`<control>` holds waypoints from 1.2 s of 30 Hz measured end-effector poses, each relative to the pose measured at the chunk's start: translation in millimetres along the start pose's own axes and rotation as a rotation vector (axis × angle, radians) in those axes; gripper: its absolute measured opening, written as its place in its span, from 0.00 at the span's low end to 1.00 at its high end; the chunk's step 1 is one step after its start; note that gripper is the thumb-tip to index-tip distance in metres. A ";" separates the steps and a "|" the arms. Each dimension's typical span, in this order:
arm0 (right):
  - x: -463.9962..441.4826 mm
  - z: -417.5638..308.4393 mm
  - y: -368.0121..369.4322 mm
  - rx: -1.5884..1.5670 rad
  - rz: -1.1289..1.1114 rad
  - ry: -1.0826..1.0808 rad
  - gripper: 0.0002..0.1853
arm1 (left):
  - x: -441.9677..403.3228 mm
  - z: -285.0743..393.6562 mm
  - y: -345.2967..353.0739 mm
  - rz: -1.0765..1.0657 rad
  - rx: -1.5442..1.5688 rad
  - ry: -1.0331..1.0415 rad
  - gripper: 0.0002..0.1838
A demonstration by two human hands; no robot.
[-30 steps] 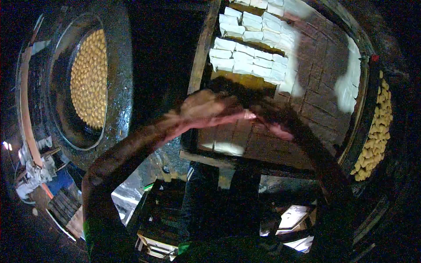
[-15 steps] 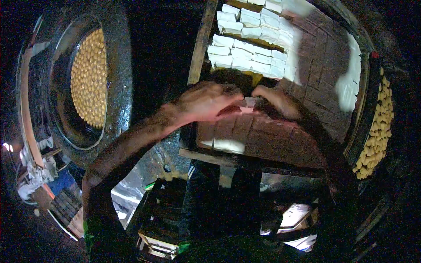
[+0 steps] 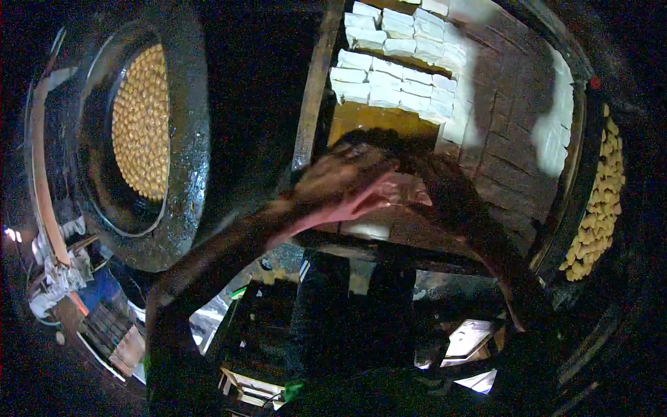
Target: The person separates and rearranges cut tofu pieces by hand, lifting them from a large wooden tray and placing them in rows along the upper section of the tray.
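Over the near part of a wooden-framed tray point(image 3: 311, 115), my left hand point(image 3: 351, 177) and my right hand point(image 3: 439, 181) are close together. Their fingers curl around pale tofu blocks point(image 3: 405, 191), partly hidden and in shadow. Beyond my hands, cut white tofu blocks point(image 3: 396, 80) sit in rows on a yellowish board point(image 3: 379, 119). A large slab of tofu scored by cut lines point(image 3: 514, 115) covers the right side of the tray. Shadow hides most of my right fingers.
At the left stands a large dark pan point(image 3: 187, 167) full of round golden pieces point(image 3: 142, 125). A heap of yellow pieces point(image 3: 596, 208) lies beyond the tray's right edge. My legs point(image 3: 323, 299) are just below the tray's near edge.
Both hands have moved nearer to my body with the pale blocks between them. More of the yellowish board shows beyond them.
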State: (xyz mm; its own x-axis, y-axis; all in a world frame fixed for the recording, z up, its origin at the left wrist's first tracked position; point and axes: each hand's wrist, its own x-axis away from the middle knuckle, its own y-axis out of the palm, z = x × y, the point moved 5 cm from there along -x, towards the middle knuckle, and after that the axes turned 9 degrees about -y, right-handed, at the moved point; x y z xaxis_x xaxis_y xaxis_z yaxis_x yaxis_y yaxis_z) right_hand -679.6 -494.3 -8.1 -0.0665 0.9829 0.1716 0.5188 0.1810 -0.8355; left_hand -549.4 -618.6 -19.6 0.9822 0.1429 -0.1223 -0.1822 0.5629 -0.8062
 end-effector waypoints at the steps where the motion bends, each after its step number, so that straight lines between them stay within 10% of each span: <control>1: 8.1 12.0 12.9 0.001 -0.011 0.036 0.31 | -0.8 3.8 -0.5 0.003 -0.001 -0.002 0.26; 8: 25.0 11.5 36.0 -0.147 0.005 -0.032 0.31 | 13.1 2.6 54.7 -0.381 0.103 -0.186 0.26; 11: 21.7 7.1 27.8 -0.050 0.166 -0.053 0.27 | 25.4 -7.7 31.5 -0.128 0.328 -0.085 0.18; 15: 5.6 8.6 13.7 -0.054 0.103 -0.073 0.25 | 10.7 -22.4 -17.7 -0.230 -0.369 0.094 0.15; 18: -13.2 3.0 28.6 -0.129 -0.343 -0.183 0.22 | 13.5 -26.7 -18.3 -0.283 -0.573 0.241 0.17; 24: -0.8 9.4 53.6 -0.137 -0.072 0.025 0.18 | 28.3 -27.2 -7.0 -0.187 -0.217 0.007 0.18; 28: 4.7 14.0 62.1 0.012 -0.048 -0.033 0.21 | 14.0 -15.4 -20.2 -0.582 -0.080 -0.230 0.18; 31: 3.3 13.4 50.7 -0.219 -0.107 0.064 0.26 | 39.2 -23.2 -11.2 -0.173 -0.190 0.073 0.22; 36: -1.8 13.3 38.2 -0.237 -0.113 0.054 0.32 | 15.7 -18.3 -19.9 -0.213 -0.109 0.089 0.18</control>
State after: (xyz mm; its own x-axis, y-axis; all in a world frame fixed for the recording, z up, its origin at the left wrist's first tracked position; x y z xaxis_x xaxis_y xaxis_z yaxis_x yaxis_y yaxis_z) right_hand -671.0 -488.7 -47.2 -0.0926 0.9526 0.2896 0.6965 0.2699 -0.6649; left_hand -529.5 -642.4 -16.1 0.9989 -0.0447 0.0105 0.0307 0.4810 -0.8762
